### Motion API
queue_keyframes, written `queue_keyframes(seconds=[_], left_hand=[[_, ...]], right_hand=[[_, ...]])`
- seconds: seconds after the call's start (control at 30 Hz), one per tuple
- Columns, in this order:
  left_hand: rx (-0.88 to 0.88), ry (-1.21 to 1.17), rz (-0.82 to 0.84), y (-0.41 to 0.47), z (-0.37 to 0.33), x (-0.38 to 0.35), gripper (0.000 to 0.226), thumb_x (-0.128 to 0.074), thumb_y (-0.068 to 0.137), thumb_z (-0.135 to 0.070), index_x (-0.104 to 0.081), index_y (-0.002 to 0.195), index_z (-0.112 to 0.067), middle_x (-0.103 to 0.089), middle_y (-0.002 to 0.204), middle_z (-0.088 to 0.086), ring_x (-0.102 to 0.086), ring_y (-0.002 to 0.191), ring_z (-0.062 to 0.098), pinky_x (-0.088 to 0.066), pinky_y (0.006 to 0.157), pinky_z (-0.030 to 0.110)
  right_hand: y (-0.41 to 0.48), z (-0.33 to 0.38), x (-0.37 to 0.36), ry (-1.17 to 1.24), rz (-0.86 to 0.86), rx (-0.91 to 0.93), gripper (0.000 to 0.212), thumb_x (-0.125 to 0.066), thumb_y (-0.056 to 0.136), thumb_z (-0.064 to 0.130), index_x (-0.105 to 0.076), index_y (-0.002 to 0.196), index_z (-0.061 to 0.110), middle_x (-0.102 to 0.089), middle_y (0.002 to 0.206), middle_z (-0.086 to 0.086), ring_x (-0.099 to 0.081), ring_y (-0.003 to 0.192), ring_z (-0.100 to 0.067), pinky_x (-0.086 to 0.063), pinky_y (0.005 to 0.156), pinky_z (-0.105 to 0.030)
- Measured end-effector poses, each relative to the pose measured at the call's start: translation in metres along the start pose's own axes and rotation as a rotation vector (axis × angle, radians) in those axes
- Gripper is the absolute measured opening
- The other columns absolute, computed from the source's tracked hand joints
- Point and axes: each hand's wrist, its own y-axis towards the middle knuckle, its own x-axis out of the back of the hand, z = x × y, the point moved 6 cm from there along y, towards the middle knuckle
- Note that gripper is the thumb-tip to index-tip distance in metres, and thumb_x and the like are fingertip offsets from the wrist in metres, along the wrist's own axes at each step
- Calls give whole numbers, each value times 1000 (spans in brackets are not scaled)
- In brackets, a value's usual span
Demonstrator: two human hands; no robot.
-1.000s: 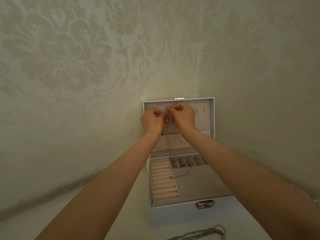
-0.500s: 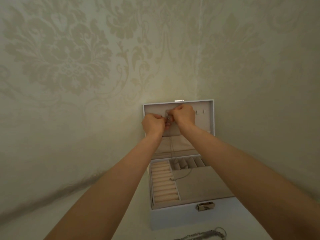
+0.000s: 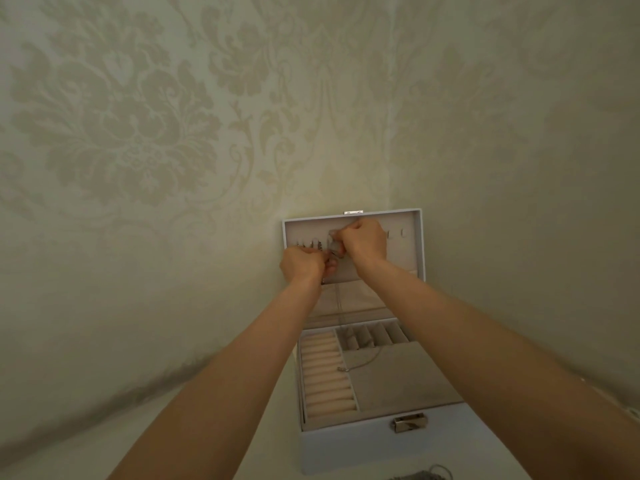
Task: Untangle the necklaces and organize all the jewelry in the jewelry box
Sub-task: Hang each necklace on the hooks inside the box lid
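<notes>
Both the left hand [image 3: 303,264] and right hand [image 3: 364,242] pinched a thin necklace chain [image 3: 342,369] against the jewelry box lid [image 3: 405,258]; right grip higher, beside the hooks [image 3: 394,234]; chain hanging straight down.

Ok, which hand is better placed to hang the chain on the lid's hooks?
Right, probably. The right hand pinches the chain up at the lid's hook row; the left hand holds it lower.

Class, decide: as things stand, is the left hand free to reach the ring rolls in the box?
Probably not yet. The ring rolls lie uncovered in the open box, but the left hand is up at the lid pinching the chain, so it would have to let go first.
</notes>
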Motion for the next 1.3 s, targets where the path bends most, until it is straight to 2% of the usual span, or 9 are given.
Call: queue_keyframes(seconds=[0.1,0.4,0.53,0.63,0.7,0.77,0.87,1.07,1.3], left_hand=[[32,-12,4,0,5,1,25,-63,80,11,-52,63,-2,-54,36,3,-51,28,5,-49,38,19],[21,124,144,-13,28,6,14,-67,82,0,-59,75,-8,-63,66,8,-57,39,4,-48,41,17],[-72,256,185,-23,37,10,19,-69,80,-3,-61,66,-12,-67,70,14,-63,56,18,-57,65,31],[-134,464,234,-31,40,9,21,-70,76,-9,-64,58,-19,-67,67,8,-68,74,27,-56,79,41],[-253,703,165,-40,31,12,3,-66,82,-20,-67,80,-19,-68,87,3,-64,90,24,-51,78,31],[-485,812,8,-49,15,16,13,-56,88,-16,-62,100,-18,-63,103,-1,-59,97,18,-45,74,29],[-793,767,158,-60,5,3,34,-50,84,3,-59,114,-10,-51,116,5,-54,102,17,-47,81,35],[-736,1013,404,-47,36,-10,50,-47,81,10,-45,130,1,-38,132,14,-45,119,29,-38,99,37],[-836,1272,280,-43,40,-15,48,-56,82,-8,-45,129,-14,-42,130,5,-39,123,22,-25,97,30]], right_hand=[[-2,-4,2,23,33,-26,18,-71,74,19,-59,61,17,-61,49,3,-60,63,-18,-51,70,-31],[-39,-21,13,-9,19,99,20,-61,85,32,-60,67,24,-66,72,1,-63,78,-20,-49,73,-34],[-59,-35,6,-4,222,51,31,-65,81,45,-72,67,19,-68,62,1,-64,68,-17,-53,72,-34],[-69,-38,1,40,291,45,24,-72,79,28,-67,55,25,-65,62,3,-61,66,-14,-54,73,-35],[-71,-38,7,46,258,50,21,-70,80,21,-67,60,24,-64,64,2,-58,68,-13,-50,71,-32],[-74,-38,15,17,245,62,17,-66,83,21,-70,67,23,-66,70,-2,-57,69,-13,-46,70,-30],[-81,-42,20,-58,310,85,24,-61,86,16,-67,64,23,-67,69,-3,-59,67,-13,-47,69,-31],[-94,-41,41,74,335,129,23,-60,84,5,-69,63,11,-57,51,-4,-47,41,1,-36,47,-12],[-86,-30,71,448,309,128,22,-58,89,8,-67,69,6,-61,50,-3,-40,37,-8,-29,39,-17]])
